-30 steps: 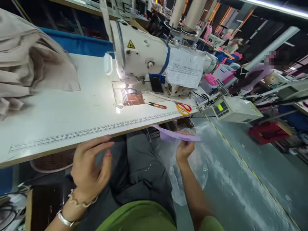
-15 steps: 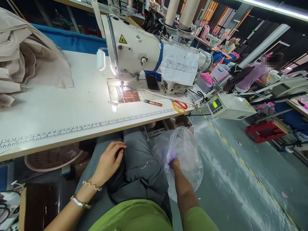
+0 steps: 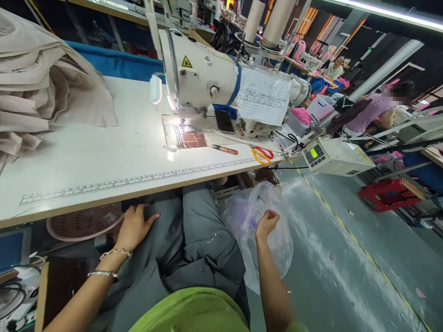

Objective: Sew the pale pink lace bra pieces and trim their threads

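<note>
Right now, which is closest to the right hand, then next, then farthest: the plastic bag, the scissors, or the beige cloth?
From the right hand:
1. Plastic bag, at the hand, beside the knee.
2. Scissors, above it on the table's right end.
3. Beige cloth, far left on the table.

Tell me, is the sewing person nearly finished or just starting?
Looks early. Done: beige fabric lies piled on the table. In hand: the right hand pinches the clear plastic bag holding lilac pieces; the left hand rests on the lap. Left: nothing lies under the sewing machine needle yet.
</note>
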Motion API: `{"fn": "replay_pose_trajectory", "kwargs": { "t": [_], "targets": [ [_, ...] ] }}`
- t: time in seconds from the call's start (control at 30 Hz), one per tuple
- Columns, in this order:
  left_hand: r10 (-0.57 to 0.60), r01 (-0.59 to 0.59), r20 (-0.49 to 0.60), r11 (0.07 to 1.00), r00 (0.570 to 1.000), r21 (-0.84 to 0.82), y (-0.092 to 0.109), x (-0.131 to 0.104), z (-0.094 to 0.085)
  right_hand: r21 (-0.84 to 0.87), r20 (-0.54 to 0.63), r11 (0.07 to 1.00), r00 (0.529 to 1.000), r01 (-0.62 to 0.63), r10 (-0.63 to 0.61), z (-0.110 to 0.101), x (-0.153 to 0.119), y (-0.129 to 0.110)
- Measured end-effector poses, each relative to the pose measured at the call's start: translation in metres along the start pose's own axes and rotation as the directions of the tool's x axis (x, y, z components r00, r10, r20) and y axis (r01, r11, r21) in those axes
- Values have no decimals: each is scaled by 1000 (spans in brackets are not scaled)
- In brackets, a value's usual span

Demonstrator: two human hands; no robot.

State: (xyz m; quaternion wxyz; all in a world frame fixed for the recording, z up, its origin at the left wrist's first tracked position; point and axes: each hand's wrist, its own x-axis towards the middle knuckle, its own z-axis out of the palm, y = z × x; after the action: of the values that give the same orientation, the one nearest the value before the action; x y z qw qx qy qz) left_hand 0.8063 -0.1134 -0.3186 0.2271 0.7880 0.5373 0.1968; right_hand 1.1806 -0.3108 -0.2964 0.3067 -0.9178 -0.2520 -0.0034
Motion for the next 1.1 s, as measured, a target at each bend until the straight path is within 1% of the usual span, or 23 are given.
{"fn": "replay_pose_trajectory", "kwargs": {
  "t": [0.1,0.17,0.23,0.3,0.37,0.43,0.5,0.53,0.6,0.63,0.67,0.7,0.73,0.77,0.8,0.87,0.9,0.93,0.97,1.0,1.03,1.07,1.1],
  "targets": [
    [-21,22,17,998,1000,-64,3,3,-1,157,8,961,972,229,-233,6,-22,-31],
    [5,-3,10,994,1000,-112,9,5,-4,272,100,876,893,399,-438,24,-34,-61],
    [22,-22,-3,990,1000,-142,14,3,-8,349,221,790,775,504,-592,47,-39,-92],
    [33,-32,5,985,999,-167,17,-3,-17,370,313,759,697,536,-645,66,-39,-116],
    [32,-27,23,981,999,-191,19,-14,-30,372,357,755,668,540,-654,74,-37,-129],
    [28,-15,57,977,998,-213,20,-32,-45,382,381,747,643,545,-664,68,-37,-130],
    [52,-7,174,968,983,-250,18,-57,-60,382,416,746,620,545,-666,50,-46,-121],
    [74,2,270,963,960,-271,16,-73,-65,381,437,748,607,544,-664,38,-53,-113],
    [110,41,465,952,879,-303,10,-105,-73,389,497,741,552,548,-670,11,-73,-94],
    [108,73,527,948,843,-310,5,-121,-75,396,557,736,493,549,-668,-4,-83,-84],
    [92,110,563,943,821,-314,0,-135,-76,376,673,751,398,543,-624,-18,-93,-73],
    [67,148,580,937,812,-316,-5,-147,-76,313,765,785,349,535,-542,-32,-102,-62],
    [37,184,582,931,812,-315,-9,-156,-77,228,838,827,328,514,-436,-45,-108,-52],
    [8,214,580,925,814,-313,-13,-162,-78,177,892,847,282,501,-353,-57,-112,-43],
    [-10,231,580,923,815,-308,-16,-164,-78,159,934,861,209,482,-290,-67,-113,-36],
    [-16,222,590,935,807,-278,-19,-159,-80,198,974,885,19,421,-227,-81,-108,-30],
    [-15,201,594,947,804,-249,-18,-152,-80,227,974,893,-84,387,-211,-83,-103,-30],
    [-15,175,591,961,806,-215,-16,-144,-80,246,967,898,-159,365,-200,-82,-98,-34],
    [-14,146,570,972,821,-186,-14,-134,-78,257,963,896,-179,363,-203,-78,-93,-39],
    [-11,115,524,979,852,-167,-11,-124,-75,270,962,884,-144,381,-232,-70,-87,-47],
    [1,78,452,985,892,-156,-8,-113,-70,280,957,861,-51,425,-286,-59,-81,-56],
    [20,37,361,988,932,-149,-6,-102,-63,300,910,823,113,482,-398,-45,-75,-65],
    [42,-5,268,991,963,-137,-3,-92,-55,330,811,764,247,555,-530,-30,-69,-75]
  ]
}}
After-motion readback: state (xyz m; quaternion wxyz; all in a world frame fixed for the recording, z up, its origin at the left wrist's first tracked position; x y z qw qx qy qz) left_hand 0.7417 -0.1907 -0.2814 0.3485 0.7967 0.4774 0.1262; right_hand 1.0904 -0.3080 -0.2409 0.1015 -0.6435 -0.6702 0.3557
